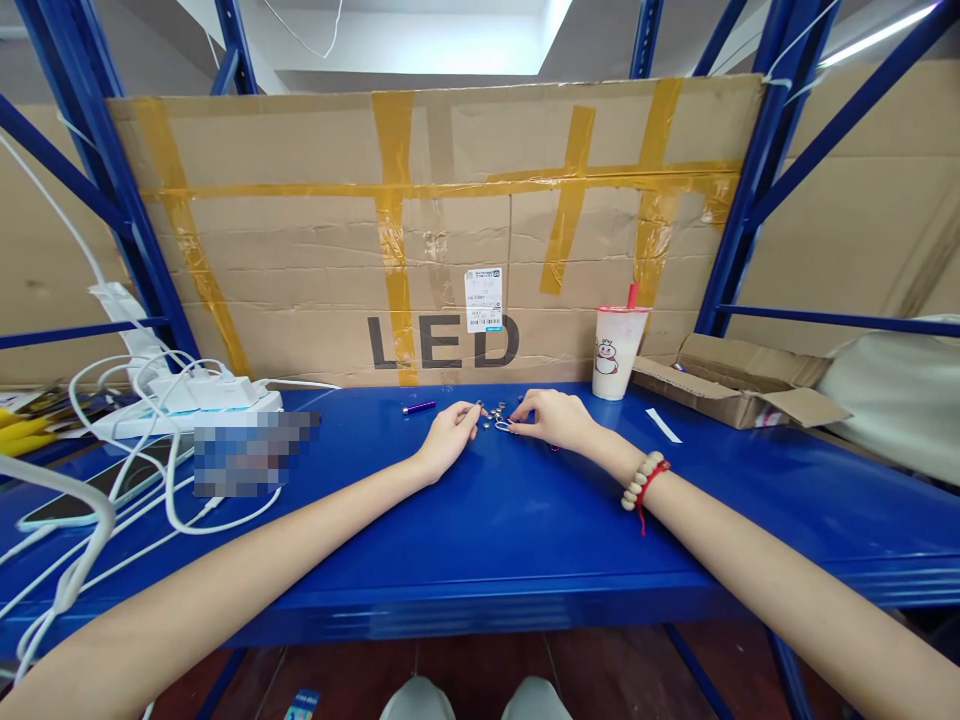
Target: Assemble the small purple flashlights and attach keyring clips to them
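Both my arms reach across a blue metal shelf (487, 520) to a small scatter of tiny metal parts (491, 412) near its back. My left hand (448, 438) rests just left of the parts, fingers curled with the tips pinched at one of them. My right hand (553, 417), with a bead bracelet and red string at the wrist, lies just right of the scatter. Its fingertips pinch a small metal ring (504, 425) against the shelf. The pieces are too small to name exactly.
A purple pen-like stick (418, 407) lies left of the parts. A white drink cup (618, 352) and an open cardboard box (739, 382) stand at the right. A power strip with white cables (199, 395) and a phone (97, 492) are at the left. Taped cardboard marked LED forms the back.
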